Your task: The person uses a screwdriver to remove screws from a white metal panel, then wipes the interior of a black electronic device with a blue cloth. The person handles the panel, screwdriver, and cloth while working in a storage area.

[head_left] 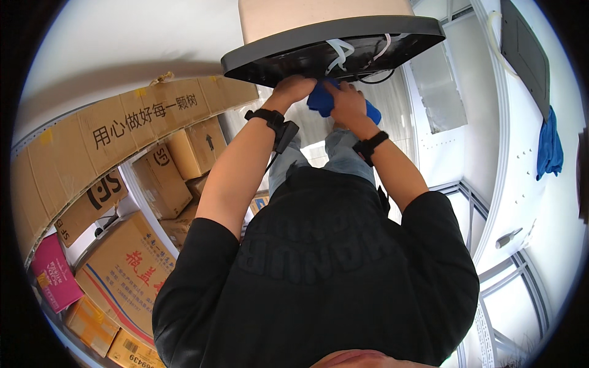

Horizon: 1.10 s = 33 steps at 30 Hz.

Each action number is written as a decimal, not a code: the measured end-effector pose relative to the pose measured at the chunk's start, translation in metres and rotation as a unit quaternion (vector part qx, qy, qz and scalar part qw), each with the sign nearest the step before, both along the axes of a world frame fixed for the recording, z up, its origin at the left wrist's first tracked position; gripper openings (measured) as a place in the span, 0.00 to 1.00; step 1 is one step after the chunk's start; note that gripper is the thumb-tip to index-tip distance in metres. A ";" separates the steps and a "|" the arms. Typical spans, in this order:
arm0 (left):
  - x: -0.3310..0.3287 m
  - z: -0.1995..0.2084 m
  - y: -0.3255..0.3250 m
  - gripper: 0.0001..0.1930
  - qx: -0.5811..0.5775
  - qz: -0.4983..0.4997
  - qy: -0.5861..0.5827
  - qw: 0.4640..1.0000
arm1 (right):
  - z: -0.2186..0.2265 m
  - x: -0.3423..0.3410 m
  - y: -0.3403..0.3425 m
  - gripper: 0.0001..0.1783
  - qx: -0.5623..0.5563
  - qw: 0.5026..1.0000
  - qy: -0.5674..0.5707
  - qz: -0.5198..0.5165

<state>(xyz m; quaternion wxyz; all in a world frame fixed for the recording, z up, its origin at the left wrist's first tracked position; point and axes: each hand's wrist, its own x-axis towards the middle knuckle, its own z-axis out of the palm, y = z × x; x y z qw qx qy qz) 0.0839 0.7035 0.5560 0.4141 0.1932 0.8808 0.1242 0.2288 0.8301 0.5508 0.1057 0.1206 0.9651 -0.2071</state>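
Note:
In my right hand (350, 105) is a bunched blue cloth (319, 100), with the fingers closed over it and part of it hanging out beside the wrist. Just left of the cloth, my left hand (296, 89) is at the lower edge of a black tray-like panel (276, 66). Its fingers are mostly hidden, so their grip does not show. White straps or cables (339, 55) and a thin black cable (377, 80) hang at the panel's dark face. A beige block-like part (325, 11) rises behind its edge. Both my wrists wear black straps.
Left, a long cardboard strip (67, 138) curves past stacked cardboard boxes (126, 270) and a pink box (54, 273). At right, a second blue cloth (550, 144) hangs below a dark panel (526, 52) on a white frame. Grey flooring (392, 92) lies beyond my legs.

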 end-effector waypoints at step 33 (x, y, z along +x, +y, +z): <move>-0.011 -0.002 0.020 0.26 0.020 0.014 -0.048 0.999 | 0.003 -0.018 0.005 0.47 -0.024 0.996 -0.019 -0.080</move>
